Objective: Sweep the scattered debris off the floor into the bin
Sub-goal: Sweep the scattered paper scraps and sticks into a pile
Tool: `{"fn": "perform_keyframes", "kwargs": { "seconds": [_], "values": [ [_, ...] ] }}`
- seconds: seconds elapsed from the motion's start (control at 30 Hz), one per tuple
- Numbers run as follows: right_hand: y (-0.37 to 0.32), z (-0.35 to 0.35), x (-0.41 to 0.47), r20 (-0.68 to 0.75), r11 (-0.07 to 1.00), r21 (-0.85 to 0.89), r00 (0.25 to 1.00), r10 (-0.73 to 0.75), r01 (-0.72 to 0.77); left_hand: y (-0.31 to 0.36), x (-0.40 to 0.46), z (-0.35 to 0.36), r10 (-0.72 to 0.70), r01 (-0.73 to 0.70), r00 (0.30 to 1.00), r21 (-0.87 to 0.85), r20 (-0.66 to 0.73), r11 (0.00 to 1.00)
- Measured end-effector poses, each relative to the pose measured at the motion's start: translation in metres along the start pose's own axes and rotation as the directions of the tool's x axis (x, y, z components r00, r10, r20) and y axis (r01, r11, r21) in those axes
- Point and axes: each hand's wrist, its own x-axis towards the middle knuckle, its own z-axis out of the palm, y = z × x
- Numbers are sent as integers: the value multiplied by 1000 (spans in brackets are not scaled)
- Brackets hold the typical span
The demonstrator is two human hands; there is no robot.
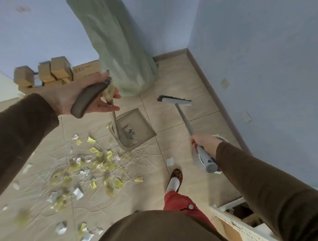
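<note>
Brown torso (156, 229) fills bottom edge. Left hand (87, 95), fingers loosely curled, holds dustpan handle (88, 99); dustpan (134, 129) sits on floor (180, 82) at the far edge of debris (87, 166). Right hand (204, 142) grips broom (175, 101), head right of dustpan. Green sack (121, 48) stands behind dustpan, cardboard boxes (56, 72) left of it.

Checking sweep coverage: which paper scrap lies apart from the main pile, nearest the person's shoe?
The lone pale scrap, on bare tile just ahead of the shoe and right of the main pile, near the broom handle. The other scraps lie clustered among thin sticks to the left.
</note>
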Motion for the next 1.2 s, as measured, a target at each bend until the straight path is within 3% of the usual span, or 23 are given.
{"fn": "perform_keyframes", "kwargs": {
  "seconds": [0.2, 0.23, 0.3, 0.37, 0.47, 0.8, 1.2],
  "values": [
    [88, 77, -41, -147, 952, -248, 964, -220, 179, -73, -90, -29, -8, 19, 978, 49, -211, 999],
    [103, 87, -51, -94, 959, -209, 972, -214, 191, -87, -104, -35, -41, 51, 968, 35, -246, 998],
    [125, 103, -70, 64, 991, 38, 990, -129, 126, -110, -132, -45, -103, 127, 939, 52, -329, 991],
    [137, 116, -85, 89, 988, 130, 991, -95, 83, -130, -156, -50, -106, 154, 916, 94, -388, 984],
    [148, 131, -98, 27, 986, 26, 985, -168, 167, -159, -187, -47, -62, 133, 893, 130, -445, 983],
    [229, 162, -127, 280, 985, -108, 955, -102, 137, -269, -316, -40, -117, 189, 773, 51, -624, 981],
    [284, 262, -192, 347, 912, -281, 918, -192, 297, -378, -509, -71, -169, 171, 594, -82, -787, 982]
  ]
}}
